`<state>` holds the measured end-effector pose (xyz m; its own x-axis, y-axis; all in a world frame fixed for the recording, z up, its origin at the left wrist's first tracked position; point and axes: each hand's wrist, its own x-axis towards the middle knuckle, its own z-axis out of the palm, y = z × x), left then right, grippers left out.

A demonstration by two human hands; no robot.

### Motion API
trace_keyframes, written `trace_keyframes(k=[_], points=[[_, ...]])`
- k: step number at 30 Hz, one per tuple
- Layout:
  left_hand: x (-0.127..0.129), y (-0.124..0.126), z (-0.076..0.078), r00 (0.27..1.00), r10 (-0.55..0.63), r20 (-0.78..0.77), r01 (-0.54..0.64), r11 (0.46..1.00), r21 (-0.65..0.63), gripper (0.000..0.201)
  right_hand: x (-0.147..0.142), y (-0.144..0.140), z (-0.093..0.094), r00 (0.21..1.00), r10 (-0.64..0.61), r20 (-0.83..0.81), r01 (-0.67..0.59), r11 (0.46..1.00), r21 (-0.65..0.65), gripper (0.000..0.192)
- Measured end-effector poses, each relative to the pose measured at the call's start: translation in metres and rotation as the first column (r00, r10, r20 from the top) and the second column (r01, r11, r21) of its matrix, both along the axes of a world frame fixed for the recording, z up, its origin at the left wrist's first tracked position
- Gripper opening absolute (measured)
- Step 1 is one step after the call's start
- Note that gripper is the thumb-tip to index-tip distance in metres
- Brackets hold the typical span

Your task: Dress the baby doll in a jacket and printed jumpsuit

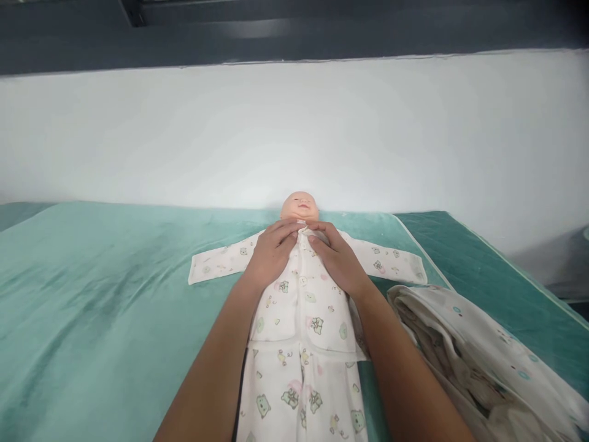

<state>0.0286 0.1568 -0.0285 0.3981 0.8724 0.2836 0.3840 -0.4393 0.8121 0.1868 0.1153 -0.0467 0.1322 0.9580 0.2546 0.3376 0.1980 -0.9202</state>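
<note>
A baby doll [300,205] lies on its back, head against the wall side, dressed in a white long-sleeved baby shirt [310,307] printed with small bears. Both sleeves stretch out to the sides. My left hand [275,248] rests on the chest at the left of the collar, fingers extended toward the neck and thumb slightly apart. Mirroring it, my right hand [338,255] lies flat along the collar's right side. Between the thumbs runs the shirt's front closure. Matching printed pants [294,393] cover the legs below the shirt hem. My fingers partly hide the collar.
Beneath the doll spreads a light green blanket [115,307] with soft creases. A crumpled white and beige cloth [478,356] is at the right, over a darker green cover [519,294]. The white wall [294,123] rises behind the doll's head.
</note>
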Motion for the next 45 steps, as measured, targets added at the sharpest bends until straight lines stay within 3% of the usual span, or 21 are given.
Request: trace_keyframes(k=[8,16,23,30,37,45], points=[[-0.001,0.000,-0.002,0.998,-0.019,-0.052,0.021,0.999,0.032,0.038,0.000,-0.001,0.000,0.999,0.002,-0.046,0.000,0.999,0.042,0.029],[-0.002,-0.016,-0.003,0.988,0.066,0.142,-0.066,0.998,-0.008,0.019,-0.009,-0.020,-0.008,0.988,-0.051,-0.144,0.082,0.971,0.224,0.016],[-0.012,-0.033,-0.009,0.989,0.028,0.144,-0.023,0.999,-0.036,0.021,-0.014,-0.049,-0.014,0.994,-0.106,-0.007,0.105,0.970,0.217,0.024],[-0.011,-0.029,-0.009,0.989,0.011,0.148,-0.006,0.999,-0.032,0.022,-0.013,-0.049,-0.012,0.983,-0.086,0.161,0.049,0.974,0.221,0.027],[-0.009,-0.022,-0.005,0.991,0.005,0.137,0.006,0.997,-0.078,0.017,-0.013,-0.049,-0.017,0.992,-0.109,0.061,0.090,0.963,0.254,0.026],[-0.012,-0.020,-0.008,0.987,-0.026,0.156,0.042,0.994,-0.097,0.019,-0.012,-0.048,-0.016,0.986,-0.110,0.125,0.076,0.965,0.251,0.026]])
